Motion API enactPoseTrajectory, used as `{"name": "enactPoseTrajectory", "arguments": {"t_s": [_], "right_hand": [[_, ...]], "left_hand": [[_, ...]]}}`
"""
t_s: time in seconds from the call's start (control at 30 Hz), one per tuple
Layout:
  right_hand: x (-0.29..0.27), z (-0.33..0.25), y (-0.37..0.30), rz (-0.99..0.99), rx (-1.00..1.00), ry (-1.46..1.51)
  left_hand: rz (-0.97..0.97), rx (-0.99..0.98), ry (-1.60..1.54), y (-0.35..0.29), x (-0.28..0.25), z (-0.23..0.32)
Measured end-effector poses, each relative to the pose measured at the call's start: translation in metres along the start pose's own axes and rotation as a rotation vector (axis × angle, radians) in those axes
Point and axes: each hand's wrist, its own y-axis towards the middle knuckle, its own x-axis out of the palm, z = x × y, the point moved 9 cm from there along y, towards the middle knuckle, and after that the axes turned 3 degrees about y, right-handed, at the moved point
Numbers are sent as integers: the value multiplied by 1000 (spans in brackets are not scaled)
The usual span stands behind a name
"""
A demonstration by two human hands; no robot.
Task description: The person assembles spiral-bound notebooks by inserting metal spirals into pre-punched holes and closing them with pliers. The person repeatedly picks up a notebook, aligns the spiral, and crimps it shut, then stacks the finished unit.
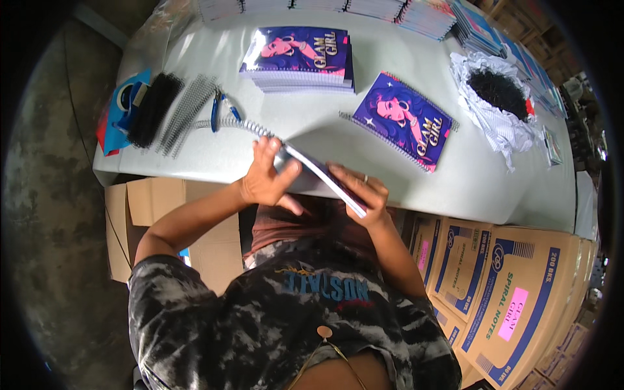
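A thin notebook [325,180] is tilted up near the table's front edge, its page edges facing me. My right hand [365,194] grips it by the lower right end, with a ring on one finger. My left hand [268,174] is at its upper left end, fingers spread, fingertips against a spiral coil [250,127]. That coil stretches left from the notebook's corner across the table. Whether it runs along the notebook's edge is hidden. Right of my hands lies a purple notebook [404,122] with an illustrated cover and a coil along its edge.
Beyond stands a stack of purple notebooks [296,52]. To the left are blue-handled pliers [215,112], grey coils [185,114] and black coils [155,110]. Crumpled paper with black scraps [499,94] sits right. Cardboard boxes [513,299] stand below the table [312,123].
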Motion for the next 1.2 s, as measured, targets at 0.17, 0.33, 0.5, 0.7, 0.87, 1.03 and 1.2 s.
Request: {"name": "enactPoseTrajectory", "arguments": {"t_s": [0.17,0.33,0.5,0.7,0.87,1.03,1.2], "right_hand": [[7,0,5,15,83,35],[4,18,-5,81,170,11],[-2,21,-4,105,190,29],[-9,25,11,217,413,331],[-3,34,5,43,396,180],[-3,21,8,58,224,67],[-13,30,5,113,264,94]], "left_hand": [[369,-370,92,40,-42,-68],[227,-292,221,41,-23,-54],[89,-442,-125,27,1,-55],[62,-317,69,80,-45,-76],[38,-340,76,99,-38,-79],[641,-414,315,93,-78,-96],[86,-173,38,14,13,-9]]}}
